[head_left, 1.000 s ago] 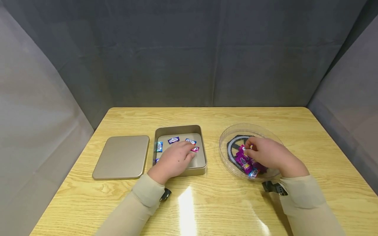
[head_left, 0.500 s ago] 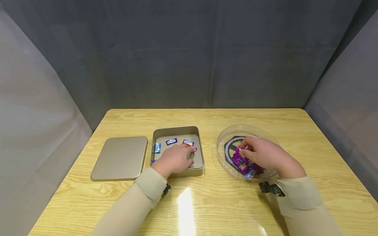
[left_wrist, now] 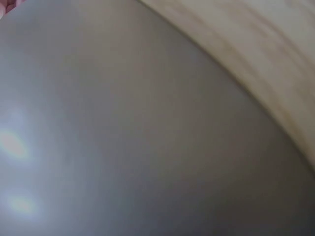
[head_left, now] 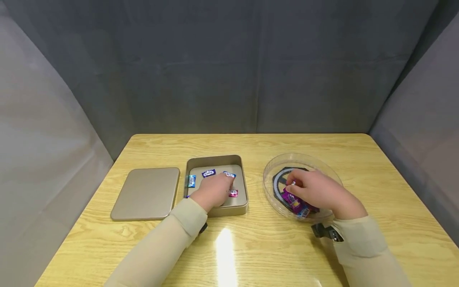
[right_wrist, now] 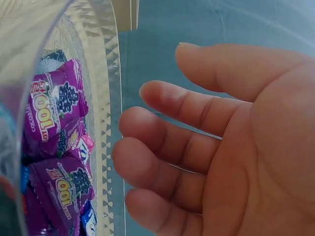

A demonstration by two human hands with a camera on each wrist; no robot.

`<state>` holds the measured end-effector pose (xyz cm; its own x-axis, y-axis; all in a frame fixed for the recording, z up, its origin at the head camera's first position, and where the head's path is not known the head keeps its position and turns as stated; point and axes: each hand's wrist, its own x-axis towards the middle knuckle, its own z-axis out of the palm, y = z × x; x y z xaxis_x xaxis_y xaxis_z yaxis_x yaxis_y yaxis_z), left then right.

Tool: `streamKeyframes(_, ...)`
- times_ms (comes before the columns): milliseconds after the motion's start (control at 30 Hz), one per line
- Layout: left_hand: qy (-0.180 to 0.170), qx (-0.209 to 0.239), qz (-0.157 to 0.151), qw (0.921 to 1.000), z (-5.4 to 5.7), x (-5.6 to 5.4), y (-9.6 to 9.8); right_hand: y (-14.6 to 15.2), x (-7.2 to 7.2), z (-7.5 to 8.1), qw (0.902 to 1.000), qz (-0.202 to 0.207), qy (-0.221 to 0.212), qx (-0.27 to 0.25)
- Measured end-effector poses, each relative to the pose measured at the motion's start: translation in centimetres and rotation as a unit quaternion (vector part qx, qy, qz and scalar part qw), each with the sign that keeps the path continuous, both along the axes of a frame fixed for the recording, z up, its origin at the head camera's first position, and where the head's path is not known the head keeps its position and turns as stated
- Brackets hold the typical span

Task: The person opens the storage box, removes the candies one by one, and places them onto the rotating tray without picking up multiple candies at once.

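Observation:
My left hand (head_left: 214,190) reaches into a square metal tin (head_left: 237,209), its index finger touching a blue wrapped candy (head_left: 229,174). A pink wrapped candy (head_left: 233,193) lies beside the hand, with two more blue candies (head_left: 208,173) farther left. The left thumb is hidden; in the left wrist view the tin's grey wall (left_wrist: 147,123) covers most of the picture. My right hand (head_left: 315,189) is over a clear plastic bowl (head_left: 267,183), its fingers loosely bent and nothing between them in the right wrist view. Purple grape candies (right_wrist: 59,191) are heaped in the bowl.
The tin's flat lid (head_left: 145,194) lies on the wooden table (head_left: 258,255) left of the tin. A dark patterned disc with a pale ring (head_left: 277,181) shows through the bowl's bottom. Grey cloth (head_left: 193,67) hangs behind the table.
The pink candy in the tin has moved nearer the person, and my left index finger has come onto the blue candy. My right hand has shifted slightly left over the bowl.

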<state>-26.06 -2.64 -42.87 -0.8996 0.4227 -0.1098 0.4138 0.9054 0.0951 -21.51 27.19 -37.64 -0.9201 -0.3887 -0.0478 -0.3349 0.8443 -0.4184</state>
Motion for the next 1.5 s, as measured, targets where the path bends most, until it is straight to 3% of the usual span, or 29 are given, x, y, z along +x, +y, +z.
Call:
streamKeyframes(200, -0.01, 0.029, -0.001, 0.9995, 0.0, -0.3, 0.0, 0.1, 0.3, -0.4, 0.9999, 0.007, 0.013, -0.008)
streamKeyframes(400, 0.011, 0.097, 0.003, 0.9952, 0.2, 0.7, -1.2, -0.6, 0.5, -0.6, 0.9996, 0.014, 0.024, -0.003)
streamKeyframes(600, 0.015, 0.2, 0.011, 0.9795, 2.5, 3.0, -2.1, -1.6, 0.8, -0.4, 0.9995, 0.022, 0.017, -0.013)
streamKeyframes(733, 0.008, 0.234, 0.013, 0.972, 4.2, 4.5, -1.7, -2.1, 1.5, -0.1, 0.9987, 0.035, 0.022, -0.03)
streamKeyframes(933, -0.003, 0.282, -0.018, 0.9591, 5.8, 6.3, -0.3, -3.0, 2.9, 0.8, 0.9955, 0.056, 0.053, -0.056)
streamKeyframes(1200, -0.021, 0.324, -0.069, 0.9433, 6.5, 7.5, 1.2, -5.2, 4.4, 1.6, 0.9861, 0.101, 0.102, -0.084)
streamKeyframes(1500, -0.062, 0.357, -0.082, 0.9283, 6.6, 8.1, 1.9, -6.4, 4.8, 1.9, 0.9843, 0.095, 0.108, -0.103)
